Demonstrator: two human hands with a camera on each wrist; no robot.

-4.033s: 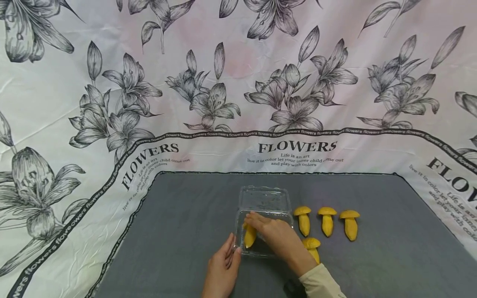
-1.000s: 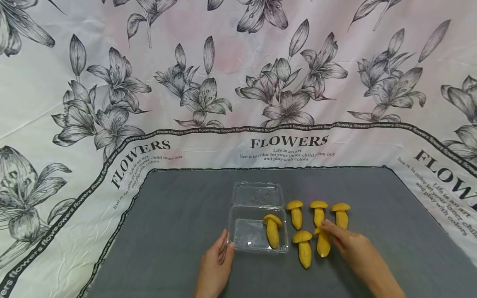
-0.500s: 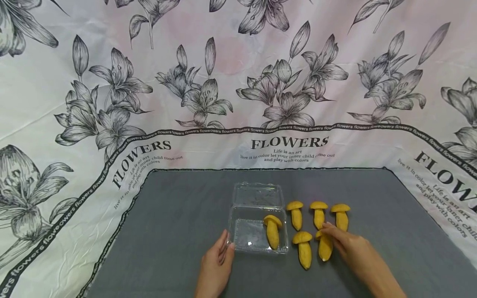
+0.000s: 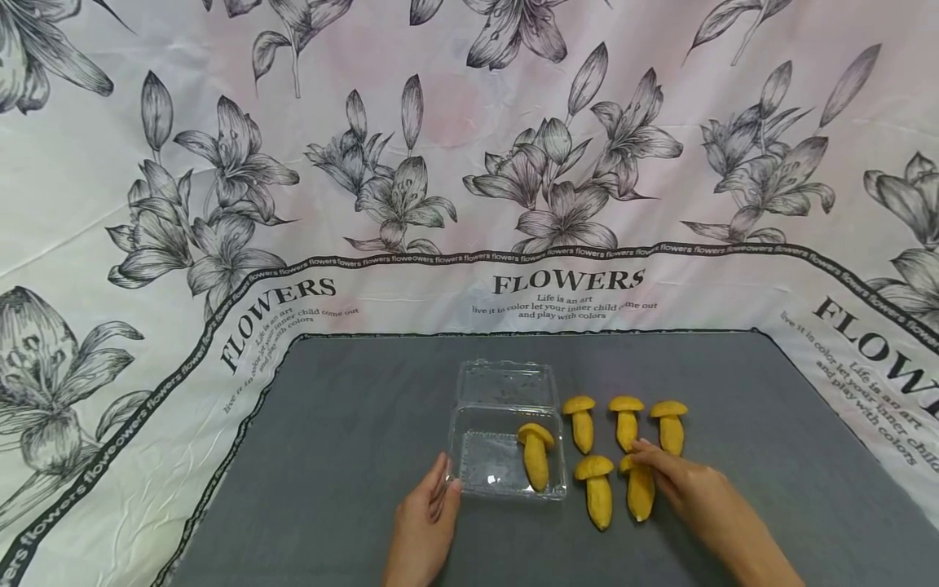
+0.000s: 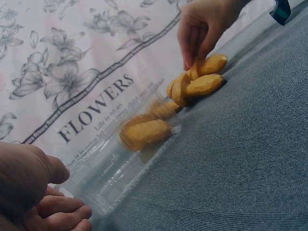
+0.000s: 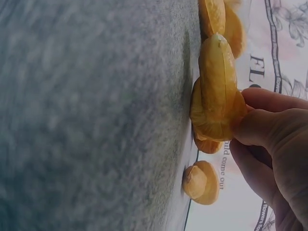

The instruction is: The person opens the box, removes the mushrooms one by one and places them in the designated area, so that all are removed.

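Observation:
My left hand (image 4: 425, 522) holds the near left edge of a clear plastic clamshell box (image 4: 480, 469), whose lid stands raised at the back. Inside its right half lies one yellow mushroom (image 4: 536, 458). To the right, my right hand (image 4: 697, 497) pinches another yellow mushroom (image 4: 641, 493) by its cap, stem toward me. In the right wrist view, thumb and fingers meet on the cap of this pinched mushroom (image 6: 219, 82). Just left of it lies a further mushroom (image 4: 597, 493). Three more make a row behind: left (image 4: 582, 424), middle (image 4: 627, 422) and right (image 4: 671, 428).
A grey cloth (image 4: 352, 440) covers the table. Behind it hangs a white curtain (image 4: 411, 302) printed with lilies and the word FLOWERS. A dark curved object (image 5: 280, 11), partly cut off, shows at the top right of the left wrist view.
Four seconds ago my right hand was inside the box; since then it has moved right, onto the pinched mushroom. Over the last second that mushroom's stem end shifted slightly toward me. My left hand keeps its hold.

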